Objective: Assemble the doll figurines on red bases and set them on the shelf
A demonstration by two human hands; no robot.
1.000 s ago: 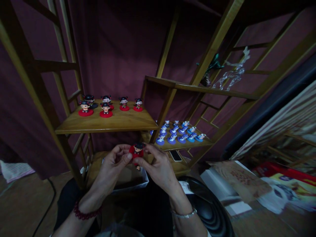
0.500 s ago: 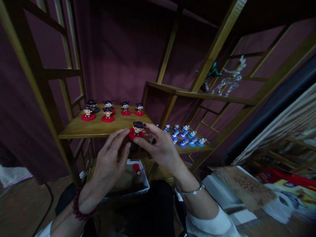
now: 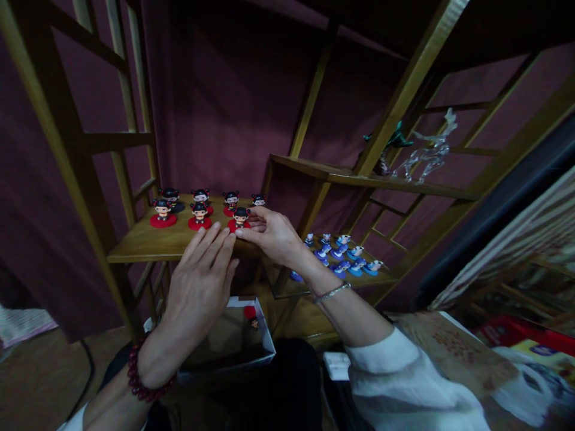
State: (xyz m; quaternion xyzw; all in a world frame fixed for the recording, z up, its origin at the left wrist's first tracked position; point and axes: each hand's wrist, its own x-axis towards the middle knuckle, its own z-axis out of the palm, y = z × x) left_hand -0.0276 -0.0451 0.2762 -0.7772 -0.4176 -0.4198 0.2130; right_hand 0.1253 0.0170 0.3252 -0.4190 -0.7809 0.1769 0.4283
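My right hand (image 3: 272, 232) reaches over the wooden shelf (image 3: 148, 242) and pinches the red base of a small black-haired figurine (image 3: 239, 218), which rests on or just above the shelf board. My left hand (image 3: 200, 278) hovers flat and empty in front of the shelf edge, fingers spread and pointing at the figurine. Several matching red-based figurines (image 3: 199, 214) stand in rows on the same shelf to the left and behind.
A lower shelf (image 3: 386, 276) to the right carries several blue-based figurines (image 3: 345, 258). A higher shelf holds a clear glass figure (image 3: 426, 157). Below my hands an open white box (image 3: 265, 338) holds one more red figurine (image 3: 251, 316). Papers and packaging lie at the lower right.
Both hands rose from above the box toward the shelf. My left hand let go of the figurine; my right hand carried it over the board beside the others.
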